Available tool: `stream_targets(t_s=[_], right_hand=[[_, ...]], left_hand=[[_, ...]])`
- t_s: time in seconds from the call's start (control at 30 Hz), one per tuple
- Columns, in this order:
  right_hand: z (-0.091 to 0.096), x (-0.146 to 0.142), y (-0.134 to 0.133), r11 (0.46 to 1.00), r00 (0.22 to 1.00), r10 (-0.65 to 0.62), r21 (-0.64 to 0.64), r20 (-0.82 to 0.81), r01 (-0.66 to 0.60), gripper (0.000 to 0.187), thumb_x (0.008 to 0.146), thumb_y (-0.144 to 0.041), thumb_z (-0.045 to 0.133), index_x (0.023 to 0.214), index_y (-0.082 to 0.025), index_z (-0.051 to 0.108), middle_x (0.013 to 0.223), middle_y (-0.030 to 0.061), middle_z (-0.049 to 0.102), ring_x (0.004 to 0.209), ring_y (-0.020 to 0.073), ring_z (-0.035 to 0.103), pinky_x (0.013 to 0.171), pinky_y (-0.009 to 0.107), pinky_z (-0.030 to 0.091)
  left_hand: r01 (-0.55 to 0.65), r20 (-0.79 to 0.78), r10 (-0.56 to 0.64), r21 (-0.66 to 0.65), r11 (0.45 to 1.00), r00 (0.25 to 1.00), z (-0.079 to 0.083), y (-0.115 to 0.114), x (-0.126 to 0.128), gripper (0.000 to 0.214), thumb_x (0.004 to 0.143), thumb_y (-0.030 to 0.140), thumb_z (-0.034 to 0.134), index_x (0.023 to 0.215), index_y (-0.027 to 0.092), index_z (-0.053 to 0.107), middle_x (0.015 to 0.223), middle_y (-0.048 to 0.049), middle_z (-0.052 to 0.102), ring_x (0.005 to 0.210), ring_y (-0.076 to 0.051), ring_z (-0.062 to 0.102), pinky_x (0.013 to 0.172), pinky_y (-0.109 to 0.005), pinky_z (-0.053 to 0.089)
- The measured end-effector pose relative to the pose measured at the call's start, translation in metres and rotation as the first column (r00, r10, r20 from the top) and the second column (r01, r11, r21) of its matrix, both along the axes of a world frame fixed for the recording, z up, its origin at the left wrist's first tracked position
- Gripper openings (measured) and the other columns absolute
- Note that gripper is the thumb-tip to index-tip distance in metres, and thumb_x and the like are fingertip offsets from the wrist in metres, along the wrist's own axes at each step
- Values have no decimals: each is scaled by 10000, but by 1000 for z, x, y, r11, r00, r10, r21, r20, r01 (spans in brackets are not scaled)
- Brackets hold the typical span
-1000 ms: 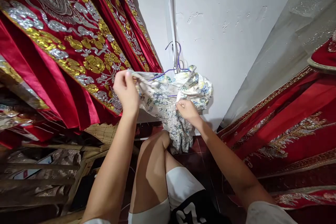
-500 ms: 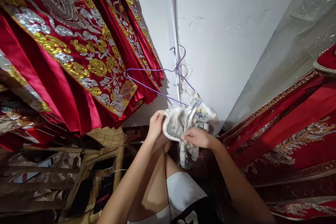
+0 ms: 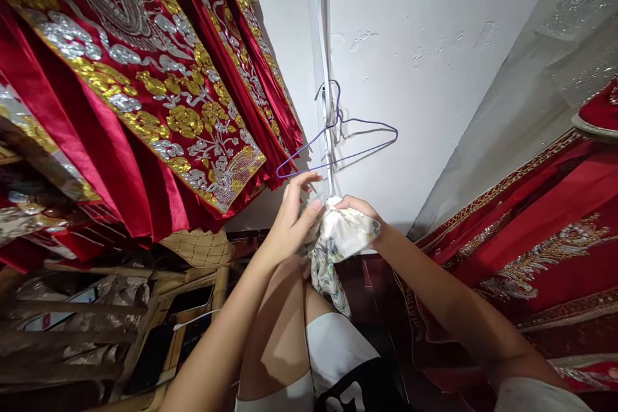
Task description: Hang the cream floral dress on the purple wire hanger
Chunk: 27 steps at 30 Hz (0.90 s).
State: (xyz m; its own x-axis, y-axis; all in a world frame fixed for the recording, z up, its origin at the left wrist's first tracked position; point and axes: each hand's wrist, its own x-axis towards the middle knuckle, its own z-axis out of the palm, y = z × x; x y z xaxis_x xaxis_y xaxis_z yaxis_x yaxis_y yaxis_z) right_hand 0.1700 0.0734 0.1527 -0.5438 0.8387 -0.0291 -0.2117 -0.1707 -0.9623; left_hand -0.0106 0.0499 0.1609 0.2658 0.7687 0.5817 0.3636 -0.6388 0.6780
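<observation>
A white cloth garment with a blue, green and yellow floral print (image 3: 355, 232) hangs bunched in front of my knees. My right hand (image 3: 362, 211) is closed on its upper edge, the thumb lying on top and the other fingers mostly behind the fabric. At its left side is my left hand (image 3: 295, 215), fingers apart from the thumb and the thumb tip touching or close to the cloth. Just above my hands, a purple wire hanger (image 3: 364, 158) hangs by its hook at a white vertical strip, with no cloth on it.
Red embroidered garments (image 3: 188, 122) hang on the left, and more red beaded cloth (image 3: 541, 238) hangs on the right. Behind is a white wall (image 3: 410, 13). A bamboo chair or rack (image 3: 219, 283) at lower left bears phones (image 3: 190, 299) and a white cable.
The garment has come off the hanger and down into my hands. The hanger has swung back against the wall. My left hand's fingers have spread, and my right hand has shifted up to the cloth's edge.
</observation>
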Motion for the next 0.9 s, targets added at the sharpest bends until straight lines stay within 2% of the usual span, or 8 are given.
stream_targets(t_s=[0.1, 0.2, 0.3, 0.43, 0.6, 0.7, 0.8, 0.9], right_hand=[[19, 7, -4, 951, 952, 301, -96, 49, -295, 124, 638, -317, 652, 627, -204, 603, 568, 29, 610, 509, 169, 534, 525, 293, 468], [25, 17, -6, 947, 941, 321, -54, 109, -317, 59, 580, -228, 654, 623, -187, 649, 548, 22, 615, 449, 138, 470, 443, 263, 364], [26, 34, 0, 983, 976, 181, -5, 119, -182, 39, 557, -224, 599, 584, -199, 588, 509, -10, 534, 429, 115, 401, 399, 246, 278], [24, 59, 38, 955, 942, -31, 287, 335, -71, 174, 566, -165, 627, 637, -224, 480, 492, -100, 353, 426, 73, 252, 426, 221, 194], [4, 49, 107, 689, 723, -563, 710, 401, 143, 449, 696, -135, 586, 1126, -203, 693, 738, -12, 663, 619, 169, 540, 661, 290, 454], [-14, 37, 124, 664, 696, -565, 745, 444, 64, 357, 775, -144, 499, 1020, -173, 757, 914, 62, 750, 793, 204, 628, 776, 300, 473], [-25, 42, 116, 676, 634, -574, 737, 518, 10, 290, 829, -195, 483, 899, -151, 761, 738, 45, 700, 655, 194, 566, 647, 281, 409], [-24, 54, 104, 630, 554, -664, 774, 502, 54, 462, 828, -200, 515, 1252, -153, 695, 608, -14, 595, 539, 182, 461, 581, 277, 329]], left_hand=[[271, -46, -289, -235, 933, 956, -15, 12, -9, 558, 1054, 594, 276, 1055, 202, 673, 1067, -107, 703, 1032, -264, 632, 927, -382, 513], [321, -159, -410, -401, 858, 898, -41, 16, -18, 648, 1024, 653, 287, 669, 181, 555, 681, -45, 588, 674, -191, 514, 642, -311, 452], [166, -432, -327, -369, 914, 841, -54, 22, -36, 592, 1004, 600, 408, 595, 178, 483, 564, -1, 477, 570, -138, 390, 623, -290, 376], [-122, -732, -68, -204, 971, 678, -39, 34, -71, 433, 976, 456, 494, 658, 182, 601, 622, -48, 615, 583, -168, 502, 669, -306, 382], [-259, -830, -6, -181, 949, 558, -15, 38, -99, 303, 951, 357, 503, 758, 197, 673, 770, -112, 717, 656, -228, 612, 632, -321, 396], [-319, -855, 58, -128, 939, 515, -13, 39, -105, 308, 954, 379, 501, 765, 202, 667, 786, -128, 709, 705, -267, 646, 683, -351, 450], [-341, -833, 122, -83, 936, 539, -15, 46, -108, 222, 920, 324, 528, 812, 189, 668, 857, -153, 707, 837, -306, 671, 807, -395, 499], [-312, -812, 150, -41, 949, 564, -17, 56, -106, 174, 888, 265, 533, 798, 178, 653, 953, -165, 694, 893, -299, 656, 924, -434, 504]])
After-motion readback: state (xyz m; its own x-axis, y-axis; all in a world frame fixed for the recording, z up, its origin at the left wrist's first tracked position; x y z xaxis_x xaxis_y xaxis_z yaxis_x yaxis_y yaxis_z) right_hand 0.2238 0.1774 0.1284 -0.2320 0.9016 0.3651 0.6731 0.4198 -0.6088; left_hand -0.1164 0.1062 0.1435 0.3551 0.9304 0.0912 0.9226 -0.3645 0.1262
